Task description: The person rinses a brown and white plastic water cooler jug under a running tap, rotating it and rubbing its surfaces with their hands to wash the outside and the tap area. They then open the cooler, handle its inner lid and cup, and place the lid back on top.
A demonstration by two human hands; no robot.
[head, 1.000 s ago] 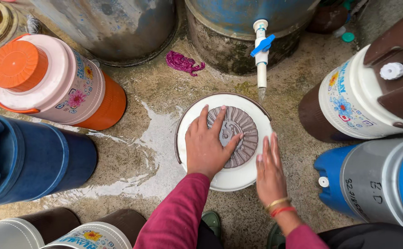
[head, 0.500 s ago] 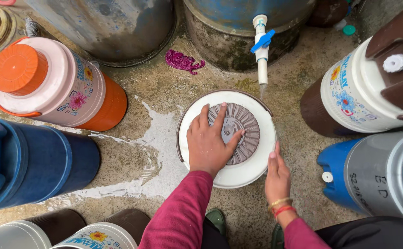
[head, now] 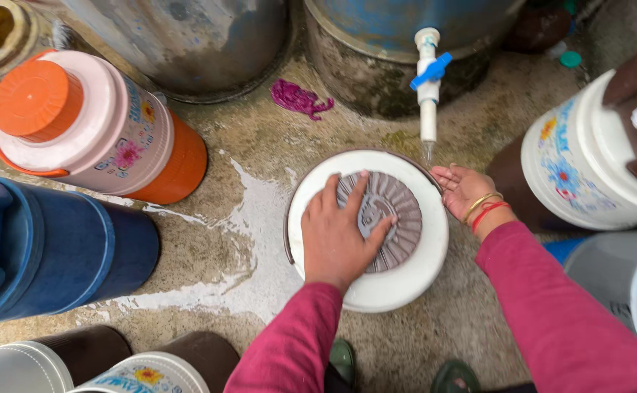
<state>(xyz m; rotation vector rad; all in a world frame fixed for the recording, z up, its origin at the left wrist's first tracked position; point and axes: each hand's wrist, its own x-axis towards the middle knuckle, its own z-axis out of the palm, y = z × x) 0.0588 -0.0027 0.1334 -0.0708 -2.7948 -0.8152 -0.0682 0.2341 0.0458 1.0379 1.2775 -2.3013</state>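
While your left hand (head: 340,236) presses flat, fingers spread, on the ribbed brown lid (head: 382,220) of the white water jug (head: 398,287) on wet ground, your right hand (head: 464,189) cups open beside its rim under the tap (head: 428,94).

The white round jug (head: 398,287) is standing upright on the wet concrete floor (head: 231,240), seen from above, just below the white tap with the blue handle (head: 428,80); its ribbed brown lid (head: 393,218) is sitting centred on top; the left hand (head: 340,233) is pressing flat on that lid; the right hand (head: 463,189) is touching the jug's upper right rim.
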